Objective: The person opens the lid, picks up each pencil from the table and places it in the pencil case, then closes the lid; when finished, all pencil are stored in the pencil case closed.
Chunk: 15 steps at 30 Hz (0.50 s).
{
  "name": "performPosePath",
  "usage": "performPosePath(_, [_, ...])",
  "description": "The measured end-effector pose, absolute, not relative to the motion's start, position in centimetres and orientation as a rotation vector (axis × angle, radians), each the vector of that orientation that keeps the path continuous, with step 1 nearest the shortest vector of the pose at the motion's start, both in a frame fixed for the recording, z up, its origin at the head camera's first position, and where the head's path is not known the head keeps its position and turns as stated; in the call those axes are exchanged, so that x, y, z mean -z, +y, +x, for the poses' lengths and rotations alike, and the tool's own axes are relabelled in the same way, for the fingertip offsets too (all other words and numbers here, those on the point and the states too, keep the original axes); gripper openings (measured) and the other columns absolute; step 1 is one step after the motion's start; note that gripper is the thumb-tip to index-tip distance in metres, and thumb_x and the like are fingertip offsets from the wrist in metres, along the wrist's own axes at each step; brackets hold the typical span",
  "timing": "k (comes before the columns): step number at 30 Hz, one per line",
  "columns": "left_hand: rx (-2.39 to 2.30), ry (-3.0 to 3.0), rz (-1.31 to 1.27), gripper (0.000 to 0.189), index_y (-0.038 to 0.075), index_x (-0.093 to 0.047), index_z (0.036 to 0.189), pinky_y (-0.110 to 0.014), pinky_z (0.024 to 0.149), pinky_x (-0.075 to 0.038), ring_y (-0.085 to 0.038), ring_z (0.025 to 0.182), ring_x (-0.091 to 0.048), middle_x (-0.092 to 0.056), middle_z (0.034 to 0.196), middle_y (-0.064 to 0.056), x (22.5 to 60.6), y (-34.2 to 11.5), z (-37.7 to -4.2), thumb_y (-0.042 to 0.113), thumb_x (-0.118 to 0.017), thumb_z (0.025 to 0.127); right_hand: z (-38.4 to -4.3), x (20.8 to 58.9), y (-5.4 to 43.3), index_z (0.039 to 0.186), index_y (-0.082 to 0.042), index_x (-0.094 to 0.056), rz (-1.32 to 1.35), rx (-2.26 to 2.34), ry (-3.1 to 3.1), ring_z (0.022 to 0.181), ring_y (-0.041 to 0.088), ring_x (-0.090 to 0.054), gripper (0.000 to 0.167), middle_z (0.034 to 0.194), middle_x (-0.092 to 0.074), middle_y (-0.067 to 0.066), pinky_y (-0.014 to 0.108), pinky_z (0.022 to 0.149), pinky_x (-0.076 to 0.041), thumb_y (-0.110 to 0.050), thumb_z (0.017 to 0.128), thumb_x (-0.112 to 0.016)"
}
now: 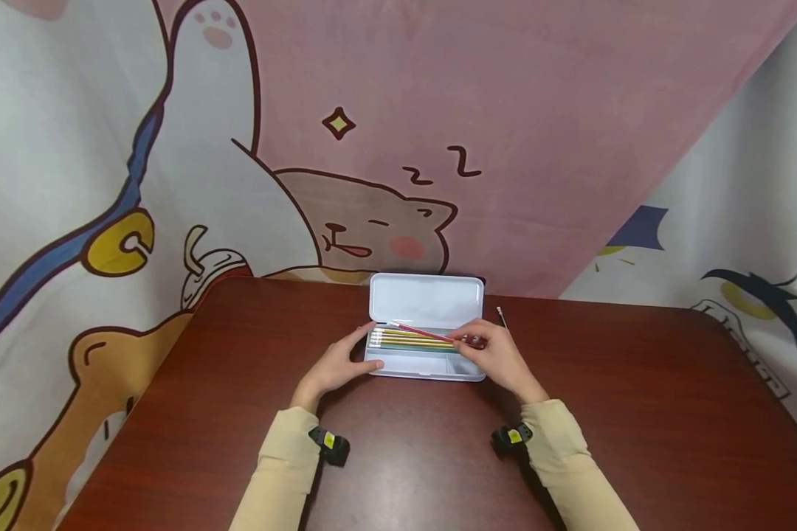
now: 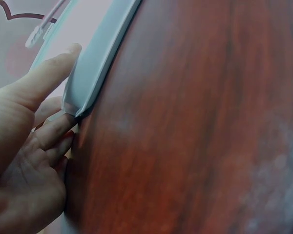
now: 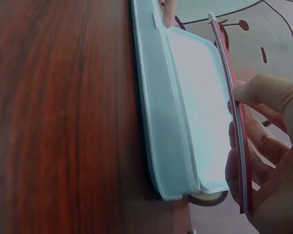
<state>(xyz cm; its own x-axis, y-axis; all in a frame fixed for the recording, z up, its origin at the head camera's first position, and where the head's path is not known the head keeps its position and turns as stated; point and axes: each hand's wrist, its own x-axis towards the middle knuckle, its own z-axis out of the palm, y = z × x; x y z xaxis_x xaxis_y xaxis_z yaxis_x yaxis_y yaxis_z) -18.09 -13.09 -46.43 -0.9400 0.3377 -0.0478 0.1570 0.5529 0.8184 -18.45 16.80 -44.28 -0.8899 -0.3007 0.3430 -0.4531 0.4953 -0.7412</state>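
A white pencil case [image 1: 408,365] lies on the table with its lid [image 1: 425,299] raised at the back. Several pencils [image 1: 405,341], yellow and teal among them, lie side by side inside, their eraser ends to the left. My left hand [image 1: 334,365] holds the case by its left end, thumb over the front rim and other fingers around the end wall. Between thumb and fingers, my right hand [image 1: 498,354] pinches a red pencil [image 3: 238,117] with a pale stripe. That pencil slants over the case, its white eraser end toward the left; the right hand hides the case's right part.
Just beyond the right hand, a dark pencil [image 1: 501,317] with a white end lies partly hidden on the brown table [image 1: 398,457]. A cartoon-printed cloth [image 1: 538,147] hangs behind the table's back edge. Each wrist wears a small black camera [image 1: 335,448].
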Motion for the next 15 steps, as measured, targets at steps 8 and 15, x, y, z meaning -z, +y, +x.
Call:
performPosePath(8, [-1.333,2.588,0.420,0.079,0.011,-0.035,0.150,-0.052,0.109,-0.028,-0.031,0.137,-0.034,-0.040,0.148,-0.014,46.7,-13.1,-18.2,0.029,-0.076,0.085,-20.0,45.0,15.4,0.095,-0.005,-0.077,0.797,-1.271,-2.636,0.080,0.014,-0.059,0.015,0.086,-0.067,-0.002,0.028,0.070,-0.051,0.002,0.082,-0.073])
performPosePath(15, [-1.330,2.592,0.417,0.079,0.011,-0.035,0.150,-0.052,0.109,-0.028,-0.031,0.138,-0.033,-0.040,0.149,-0.014,46.7,-13.1,-18.2,0.029,-0.076,0.085,-20.6,45.6,14.8,0.093,-0.005,-0.077,0.852,-1.250,-2.674,0.080,0.014,-0.060,0.014,0.086,-0.067,-0.001,0.031,0.072,-0.051,0.003,0.082,-0.074])
